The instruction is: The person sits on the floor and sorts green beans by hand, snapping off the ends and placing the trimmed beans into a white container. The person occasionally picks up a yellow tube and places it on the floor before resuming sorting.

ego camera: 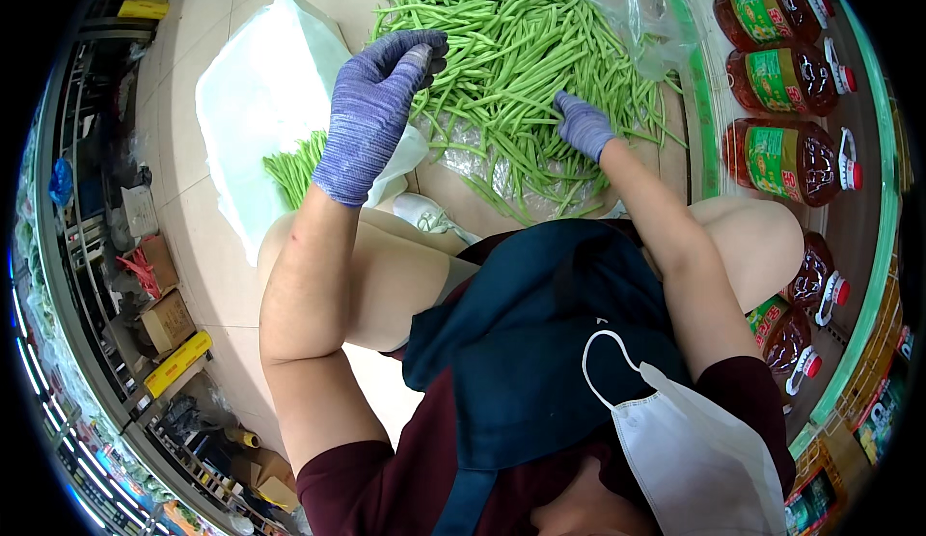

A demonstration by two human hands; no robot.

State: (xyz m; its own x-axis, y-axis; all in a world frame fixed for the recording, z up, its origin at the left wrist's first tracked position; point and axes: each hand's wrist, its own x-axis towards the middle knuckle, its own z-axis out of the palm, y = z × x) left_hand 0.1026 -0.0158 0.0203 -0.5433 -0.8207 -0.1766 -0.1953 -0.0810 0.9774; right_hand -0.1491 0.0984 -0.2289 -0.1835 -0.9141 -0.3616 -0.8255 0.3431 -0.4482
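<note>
A large heap of green beans (506, 37) lies on the floor in front of me, partly over a clear plastic sheet (499, 167). My left hand (383, 102), in a purple knit glove, is raised at the heap's left side with its fingers curled and thumb bent in; I see no bean in it. My right hand (584, 125), gloved alike, reaches into the heap's right part, its fingertips hidden among the beans. Left of the heap stands a white plastic bag (253, 102). A bundle of beans (298, 170) lies lined up in it, partly behind my left wrist.
On the right, a green-edged shelf (705, 123) holds several large bottles of reddish-brown liquid (778, 160). Crumpled clear plastic (647, 22) hangs by its edge. At left, a rack holds cardboard boxes (166, 319) and a yellow roll (177, 364). A white shoe (427, 216) is below the heap.
</note>
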